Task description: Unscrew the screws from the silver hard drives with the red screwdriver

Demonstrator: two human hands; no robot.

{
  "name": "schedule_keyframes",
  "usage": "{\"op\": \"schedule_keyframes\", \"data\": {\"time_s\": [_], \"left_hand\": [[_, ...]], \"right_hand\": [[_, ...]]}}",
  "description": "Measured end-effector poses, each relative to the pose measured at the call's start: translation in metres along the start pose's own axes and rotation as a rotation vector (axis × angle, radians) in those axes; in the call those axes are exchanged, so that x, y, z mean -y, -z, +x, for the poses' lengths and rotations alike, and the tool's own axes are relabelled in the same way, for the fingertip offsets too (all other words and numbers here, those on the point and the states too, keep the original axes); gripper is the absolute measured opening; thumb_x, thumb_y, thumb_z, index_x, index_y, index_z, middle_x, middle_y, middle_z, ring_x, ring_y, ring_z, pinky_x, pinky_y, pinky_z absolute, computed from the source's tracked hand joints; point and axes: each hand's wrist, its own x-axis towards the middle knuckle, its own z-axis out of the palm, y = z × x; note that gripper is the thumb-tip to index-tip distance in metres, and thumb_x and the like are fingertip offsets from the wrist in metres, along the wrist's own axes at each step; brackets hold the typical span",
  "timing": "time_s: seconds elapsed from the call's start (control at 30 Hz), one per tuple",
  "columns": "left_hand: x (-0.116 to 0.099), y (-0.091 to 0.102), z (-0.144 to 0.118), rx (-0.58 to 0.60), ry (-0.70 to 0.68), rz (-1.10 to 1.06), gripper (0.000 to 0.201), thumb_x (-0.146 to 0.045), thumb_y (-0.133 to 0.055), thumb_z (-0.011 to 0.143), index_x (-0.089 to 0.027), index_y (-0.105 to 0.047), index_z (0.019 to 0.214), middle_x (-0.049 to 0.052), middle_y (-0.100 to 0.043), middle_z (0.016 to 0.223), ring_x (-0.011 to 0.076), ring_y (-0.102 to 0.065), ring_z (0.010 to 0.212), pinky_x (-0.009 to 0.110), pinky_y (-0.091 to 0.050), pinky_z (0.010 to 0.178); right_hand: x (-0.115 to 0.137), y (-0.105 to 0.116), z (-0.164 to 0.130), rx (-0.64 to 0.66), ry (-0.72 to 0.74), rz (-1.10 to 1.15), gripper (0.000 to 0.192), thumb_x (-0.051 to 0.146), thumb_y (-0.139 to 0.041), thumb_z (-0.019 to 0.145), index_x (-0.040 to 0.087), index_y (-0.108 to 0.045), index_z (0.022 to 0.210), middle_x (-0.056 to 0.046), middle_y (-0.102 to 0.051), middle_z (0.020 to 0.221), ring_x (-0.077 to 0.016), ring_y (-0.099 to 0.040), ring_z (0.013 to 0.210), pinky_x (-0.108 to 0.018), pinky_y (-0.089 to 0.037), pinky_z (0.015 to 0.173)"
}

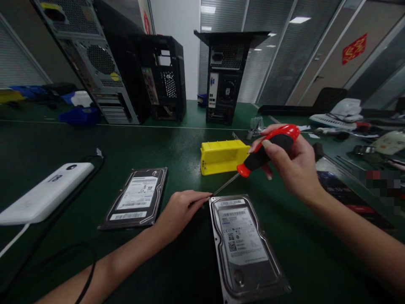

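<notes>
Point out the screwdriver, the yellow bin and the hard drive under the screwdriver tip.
screwdriver (268, 152): head view, on the red-and-black handle.
yellow bin (221, 162): head view, on its front wall.
hard drive (242, 240): head view, on the white label.

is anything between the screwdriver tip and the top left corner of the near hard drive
Nothing visible. The screwdriver in the right hand slants down to that corner of the hard drive. The left hand has its fingers beside the tip, not across it.
</notes>
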Motion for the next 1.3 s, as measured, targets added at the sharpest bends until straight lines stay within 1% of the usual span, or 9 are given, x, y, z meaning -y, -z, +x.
{"op": "schedule_keyframes", "data": {"time_s": [0.17, 0.27, 0.37, 0.5, 0.93, 1.2, 1.3], "left_hand": [[-0.001, 0.001, 0.000, 0.006, 0.018, -0.024, 0.024, -0.018, -0.049, 0.088, -0.019, -0.068, 0.103, 0.002, -0.072, 0.096, 0.0164, -0.065, 0.085, 0.027, -0.049, 0.076], [-0.002, 0.002, -0.001, 0.015, 0.027, -0.028, 0.024, -0.019, -0.049, 0.088, -0.019, -0.068, 0.103, 0.001, -0.072, 0.094, 0.0163, -0.066, 0.083, 0.026, -0.049, 0.074], [-0.001, 0.002, -0.001, 0.021, 0.029, -0.032, 0.024, -0.019, -0.049, 0.088, -0.021, -0.068, 0.103, 0.001, -0.072, 0.096, 0.0164, -0.065, 0.085, 0.026, -0.048, 0.075], [0.000, 0.002, 0.000, 0.030, 0.011, -0.036, 0.025, -0.019, -0.048, 0.089, -0.022, -0.067, 0.104, 0.000, -0.071, 0.099, 0.0161, -0.065, 0.088, 0.026, -0.048, 0.078], [-0.002, 0.002, -0.001, 0.025, 0.034, -0.024, 0.023, -0.018, -0.050, 0.088, -0.019, -0.068, 0.103, 0.002, -0.072, 0.096, 0.0163, -0.065, 0.086, 0.026, -0.049, 0.077], [0.000, 0.000, 0.000, 0.025, 0.026, -0.027, 0.023, -0.019, -0.050, 0.088, -0.020, -0.067, 0.104, 0.001, -0.071, 0.098, 0.0155, -0.065, 0.088, 0.025, -0.048, 0.080], [0.000, 0.000, 0.000, 0.019, 0.013, -0.010, 0.024, -0.020, -0.050, 0.088, -0.021, -0.067, 0.105, 0.001, -0.071, 0.095, 0.0153, -0.065, 0.085, 0.025, -0.049, 0.077]], "right_hand": [[0.005, -0.006, 0.006, 0.014, 0.017, -0.017, 0.030, 0.038, -0.063, 0.075, 0.019, -0.052, 0.096, -0.001, -0.053, 0.073, -0.0087, -0.053, 0.050, -0.018, -0.038, 0.028], [0.009, -0.010, 0.009, 0.044, 0.032, -0.044, 0.033, 0.039, -0.063, 0.075, 0.018, -0.052, 0.097, -0.002, -0.054, 0.074, -0.0088, -0.052, 0.050, -0.018, -0.037, 0.028], [0.012, -0.012, 0.011, 0.058, 0.042, -0.072, 0.034, 0.040, -0.064, 0.074, 0.018, -0.052, 0.097, -0.002, -0.055, 0.075, -0.0083, -0.052, 0.048, -0.019, -0.037, 0.028], [0.012, -0.012, 0.012, 0.064, 0.053, -0.085, 0.034, 0.040, -0.064, 0.074, 0.018, -0.053, 0.097, -0.002, -0.055, 0.075, -0.0085, -0.052, 0.049, -0.018, -0.037, 0.028], [0.012, -0.013, 0.012, 0.040, 0.055, -0.076, 0.036, 0.040, -0.065, 0.073, 0.017, -0.053, 0.098, -0.002, -0.055, 0.074, -0.0088, -0.052, 0.048, -0.019, -0.036, 0.027], [0.011, -0.012, 0.010, 0.055, 0.068, -0.059, 0.032, 0.038, -0.064, 0.074, 0.018, -0.053, 0.097, 0.000, -0.049, 0.069, -0.0081, -0.052, 0.048, -0.018, -0.037, 0.028], [0.012, -0.013, 0.010, 0.055, 0.073, -0.060, 0.033, 0.038, -0.064, 0.074, 0.018, -0.052, 0.098, 0.001, -0.050, 0.069, -0.0074, -0.051, 0.047, -0.018, -0.037, 0.029]]}}
